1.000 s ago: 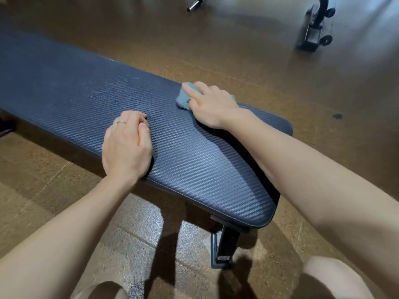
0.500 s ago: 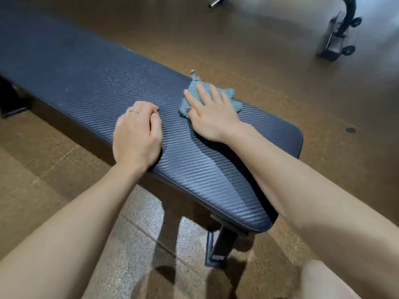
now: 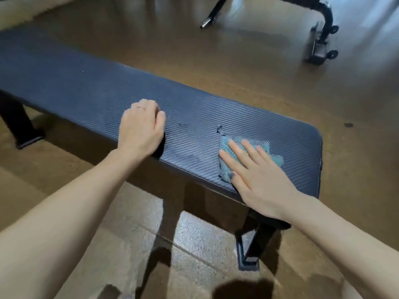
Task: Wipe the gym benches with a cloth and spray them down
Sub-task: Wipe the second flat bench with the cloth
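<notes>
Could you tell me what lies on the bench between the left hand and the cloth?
Nothing: in the head view, only bare bench padding separates the left hand from the cloth.

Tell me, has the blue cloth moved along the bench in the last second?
Yes. The cloth, under the right hand, has slid toward the near edge and end of the bench.

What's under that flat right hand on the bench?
A teal cloth lies under the right hand, spread flat on the dark bench pad. Its far and left edges stick out past the fingers; the part beneath the palm is covered, as is the pad below it.
</notes>
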### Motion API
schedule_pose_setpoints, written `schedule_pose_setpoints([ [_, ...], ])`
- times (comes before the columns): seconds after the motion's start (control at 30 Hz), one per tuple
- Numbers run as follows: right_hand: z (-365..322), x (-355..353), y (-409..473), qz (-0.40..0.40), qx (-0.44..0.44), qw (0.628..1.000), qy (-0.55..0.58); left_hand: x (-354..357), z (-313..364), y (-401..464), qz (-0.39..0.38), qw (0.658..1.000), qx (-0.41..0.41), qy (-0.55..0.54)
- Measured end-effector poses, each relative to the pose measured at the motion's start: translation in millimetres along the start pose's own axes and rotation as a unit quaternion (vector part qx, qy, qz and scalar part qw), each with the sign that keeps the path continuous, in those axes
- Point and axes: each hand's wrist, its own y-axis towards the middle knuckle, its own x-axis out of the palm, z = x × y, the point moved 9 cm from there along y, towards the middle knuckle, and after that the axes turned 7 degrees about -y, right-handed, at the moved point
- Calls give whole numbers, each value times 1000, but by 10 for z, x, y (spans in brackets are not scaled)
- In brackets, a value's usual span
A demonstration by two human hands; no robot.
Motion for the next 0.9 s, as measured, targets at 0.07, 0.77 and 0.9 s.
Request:
schedule_pose_setpoints([
  [0.07, -219, -36, 290, 1, 3, 1000, 7, -5, -332, 118, 3, 999, -42, 11],
  [0.77, -1073, -114, 866, 6, -121, 989, -88, 78, -542, 81, 22, 998, -28, -50],
  [0.9, -1369, -162, 1196, 28, -113, 989, -91, 79, -580, 85, 20, 995, -42, -92],
])
